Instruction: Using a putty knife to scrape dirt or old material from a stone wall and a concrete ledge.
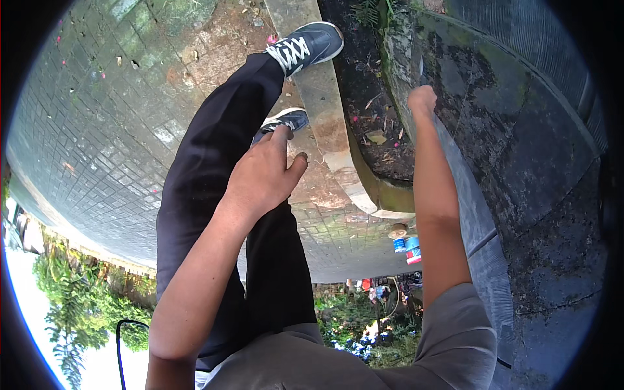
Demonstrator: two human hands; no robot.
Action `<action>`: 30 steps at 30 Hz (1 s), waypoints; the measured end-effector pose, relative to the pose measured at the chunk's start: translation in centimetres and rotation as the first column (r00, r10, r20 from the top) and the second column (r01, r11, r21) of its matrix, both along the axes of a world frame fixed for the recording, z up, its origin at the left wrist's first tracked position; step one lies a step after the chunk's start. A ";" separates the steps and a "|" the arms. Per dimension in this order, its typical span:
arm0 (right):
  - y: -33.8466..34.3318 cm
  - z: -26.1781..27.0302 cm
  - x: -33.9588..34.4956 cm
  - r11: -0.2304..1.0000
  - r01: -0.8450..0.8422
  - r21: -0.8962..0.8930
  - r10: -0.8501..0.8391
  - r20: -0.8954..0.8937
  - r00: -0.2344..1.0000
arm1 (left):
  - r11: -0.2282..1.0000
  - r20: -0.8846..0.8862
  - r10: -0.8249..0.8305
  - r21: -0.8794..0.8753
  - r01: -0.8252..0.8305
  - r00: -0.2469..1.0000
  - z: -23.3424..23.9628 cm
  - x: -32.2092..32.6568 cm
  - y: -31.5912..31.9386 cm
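Note:
My right hand (423,100) is closed around the handle of a small tool with a narrow, pointed metal blade (421,67), perhaps a knife. The blade points away from me, beside a stained, mossy concrete wall (453,73). Most of the handle is hidden inside my fist. In front of my legs hangs my left hand (265,170), its back towards me and the thumb apart from the fingers. Nothing shows in it, though the curled fingers are partly hidden. One dark sneaker (312,46) is planted on a concrete curb (319,92); the other sneaker (287,118) is lower, beside it.
Between curb and wall runs a soil bed (373,112) with dry leaves and pink petals. Brick paving (122,122) spreads to the left. Several containers, among them a blue can (399,244), stand past the curb's end. A fern (366,14) grows at the bed's far end.

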State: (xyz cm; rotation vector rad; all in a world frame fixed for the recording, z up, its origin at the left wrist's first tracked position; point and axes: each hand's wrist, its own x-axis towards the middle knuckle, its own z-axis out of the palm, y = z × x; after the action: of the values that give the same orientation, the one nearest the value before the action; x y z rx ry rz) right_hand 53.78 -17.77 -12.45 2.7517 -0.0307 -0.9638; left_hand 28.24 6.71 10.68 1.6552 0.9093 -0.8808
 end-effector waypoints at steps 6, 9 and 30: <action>-4.9 3.9 -5.3 0.998 0.050 -0.046 -0.046 0.073 0.996 | 0.999 -0.021 0.010 -0.033 -0.011 1.000 0.3 0.4 0.7; -5.6 2.3 -4.1 1.000 0.006 -0.031 -0.005 0.062 0.998 | 1.000 -0.030 -0.025 -0.011 0.024 0.999 0.4 0.2 0.5; -9.0 7.3 -21.4 -0.105 0.819 0.565 -0.665 -0.652 0.365 | 0.983 0.189 -0.174 0.094 0.159 0.966 0.1 -3.4 -0.9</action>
State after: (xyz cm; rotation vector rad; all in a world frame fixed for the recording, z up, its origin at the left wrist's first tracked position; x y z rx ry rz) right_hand 32.38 -26.82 -5.11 3.4175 -1.9043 -1.9015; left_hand 24.88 5.78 10.76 1.8713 0.6834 -0.7842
